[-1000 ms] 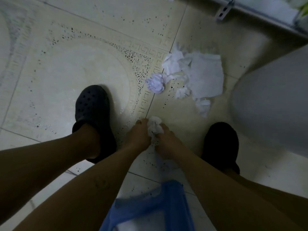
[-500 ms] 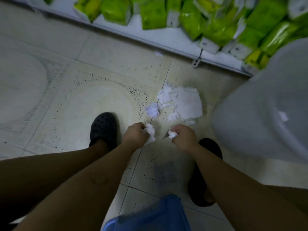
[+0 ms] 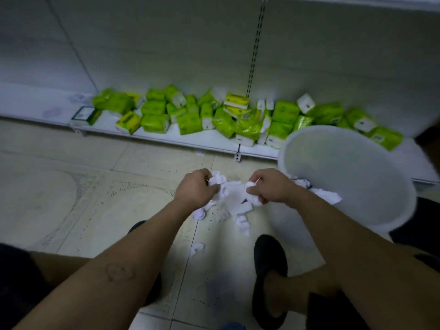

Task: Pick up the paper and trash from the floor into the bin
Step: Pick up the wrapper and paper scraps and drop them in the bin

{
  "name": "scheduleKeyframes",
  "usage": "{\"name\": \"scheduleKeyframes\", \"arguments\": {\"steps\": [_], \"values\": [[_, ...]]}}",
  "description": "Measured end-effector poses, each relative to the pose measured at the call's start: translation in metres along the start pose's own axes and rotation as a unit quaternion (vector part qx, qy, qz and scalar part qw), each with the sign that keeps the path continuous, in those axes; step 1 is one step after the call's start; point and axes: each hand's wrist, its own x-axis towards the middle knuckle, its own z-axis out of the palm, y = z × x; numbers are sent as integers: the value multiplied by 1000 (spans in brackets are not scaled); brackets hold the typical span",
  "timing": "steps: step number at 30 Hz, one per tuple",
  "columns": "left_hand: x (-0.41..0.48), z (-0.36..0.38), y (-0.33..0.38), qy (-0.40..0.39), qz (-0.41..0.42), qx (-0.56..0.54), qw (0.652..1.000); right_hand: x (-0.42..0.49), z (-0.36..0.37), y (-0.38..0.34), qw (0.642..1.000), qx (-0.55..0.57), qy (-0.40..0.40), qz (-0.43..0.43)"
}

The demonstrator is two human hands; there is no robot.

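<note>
left hand (image 3: 194, 188) curls tight round a crumpled paper wad (image 3: 217, 179); right hand (image 3: 273, 186) pinches a second wad (image 3: 252, 186). light, soft, crushable stuff, probably best bunched whole in the fist. loose scraps (image 3: 238, 207) lie on the floor beneath, bin (image 3: 345, 177) just right.

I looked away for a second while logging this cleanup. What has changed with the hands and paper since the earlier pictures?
The hands, together on one wad a second ago, have parted: the left hand now grips one crumpled piece, the right hand a second piece. The paper pile on the floor and the white bin stay put.
</note>
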Motion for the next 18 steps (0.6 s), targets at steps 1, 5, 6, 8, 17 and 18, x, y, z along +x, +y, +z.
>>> {"name": "scheduleKeyframes", "arguments": {"steps": [1, 5, 6, 8, 17, 18], "values": [[0, -2, 13, 3, 14, 3, 1000, -6, -13, -1, 1000, -2, -3, 4], [4, 2, 64, -1, 65, 13, 998, -27, -60, 7, 1000, -22, -8, 19], [5, 6, 75, -4, 77, 18, 997, -31, -68, 13, 999, -23, 2, 22], [7, 17, 95, -10, 100, 22, 995, -35, -81, 28, 999, -9, 14, 39], [17, 61, 133, -54, 125, 43, 990, -31, -81, 61, 991, -98, 30, 83], [18, 63, 134, -57, 122, 46, 990, -31, -77, 61, 990, -115, 28, 73]]}}
